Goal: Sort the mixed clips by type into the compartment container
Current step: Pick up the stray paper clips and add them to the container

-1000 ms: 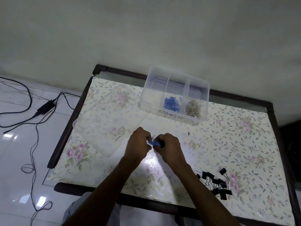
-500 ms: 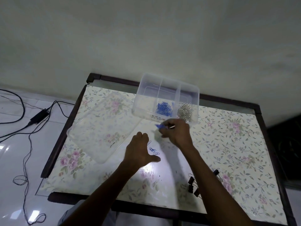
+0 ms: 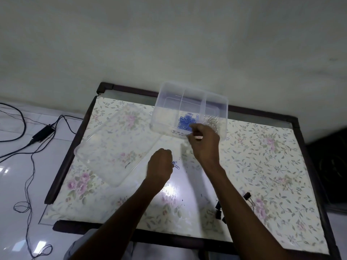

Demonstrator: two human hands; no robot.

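**Blue clips going into the middle compartment**

The right hand (image 3: 204, 141) hovers at the near wall of the clear compartment container (image 3: 216, 102), fingers (image 3: 195, 129) curled in over the front of the middle compartment. Whether they have a clip pinched or have just let one go I cannot tell; nothing blue shows between them. The left hand (image 3: 159, 166) sits lower on the counter (image 3: 262, 156), fingers bunched narrow, touching or pinching a couple of loose blue paper clips (image 3: 175, 165) that poke out beside the knuckles.

To do this step well, I judge the right fingers should be plainly over the middle compartment before spreading, clear of the divider, so nothing skips into the silver side. The left hand's clips are linked or overlapping, so parting them first would make the hand-off cleaner.

Just beyond the right fingers lies the blue clip pile (image 3: 186, 121) in the middle compartment; the silver clips (image 3: 211, 121) fill the compartment to its right, and the left compartment looks bare. Well apart, near the right forearm, black binder clips (image 3: 218, 211) wait on the counter, partly hidden. The container's clear lid (image 3: 112, 147) lies left of the hands.
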